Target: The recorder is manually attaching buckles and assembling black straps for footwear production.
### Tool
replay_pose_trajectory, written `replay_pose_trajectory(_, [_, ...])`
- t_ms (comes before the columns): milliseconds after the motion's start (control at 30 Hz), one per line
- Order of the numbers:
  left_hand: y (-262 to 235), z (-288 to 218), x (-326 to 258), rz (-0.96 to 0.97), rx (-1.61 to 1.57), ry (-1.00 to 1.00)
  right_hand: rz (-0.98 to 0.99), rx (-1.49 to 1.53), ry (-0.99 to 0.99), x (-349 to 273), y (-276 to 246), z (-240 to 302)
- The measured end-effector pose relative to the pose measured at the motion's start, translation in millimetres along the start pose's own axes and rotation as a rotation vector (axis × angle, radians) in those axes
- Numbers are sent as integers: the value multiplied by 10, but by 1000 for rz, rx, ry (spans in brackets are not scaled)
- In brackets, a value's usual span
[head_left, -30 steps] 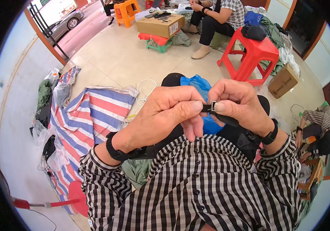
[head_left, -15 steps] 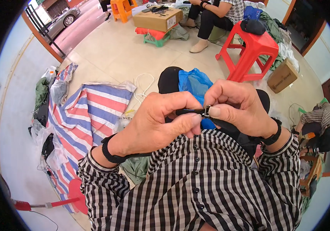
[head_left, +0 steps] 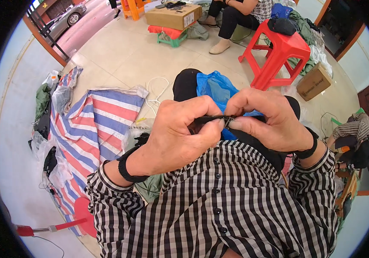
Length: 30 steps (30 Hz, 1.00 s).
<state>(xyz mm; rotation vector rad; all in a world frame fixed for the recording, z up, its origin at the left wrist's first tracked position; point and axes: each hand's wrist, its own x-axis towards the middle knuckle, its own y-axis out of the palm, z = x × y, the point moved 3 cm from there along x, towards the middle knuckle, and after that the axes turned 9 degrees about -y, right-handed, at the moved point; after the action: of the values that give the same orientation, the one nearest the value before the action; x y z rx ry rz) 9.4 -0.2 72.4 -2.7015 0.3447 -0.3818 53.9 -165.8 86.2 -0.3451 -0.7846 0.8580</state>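
Evidently, from the head view, a thin black strap (head_left: 210,120) is pinched tight between the left hand (head_left: 184,133) and right hand (head_left: 266,118), meeting at a small metal fitting (head_left: 227,122). Threading seems under way; a steady, fine pull is judged necessary next.

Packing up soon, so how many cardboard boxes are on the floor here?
2. One box sits at the top, beside the green stool; the other box lies at right, past the red stool. More may be hidden behind the clutter.
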Motion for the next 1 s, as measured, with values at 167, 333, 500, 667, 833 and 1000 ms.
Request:
replay_pose_trajectory(167, [70,-34,-40,80,-202,-47,-54,6,-7,-46,-50,55])
replay_pose_trajectory(333, [94,-11,-26,100,-227,-104,-72,-102,-53,-66,-77,59])
replay_pose_trajectory(500, [-7,-3,47,253,-487,-222,-42,2,-45,-23,-106,57])
replay_pose_trajectory(667, [-69,26,112,336,-574,-272,-37,56,28,-23,-124,22])
replay_pose_trajectory(833, [-84,-30,110,260,-426,-257,-50,32,-56,14,-134,30])
replay_pose_trajectory(1000, [-60,-77,80,276,-489,-204,-84,-170,-178,-2,-96,94])
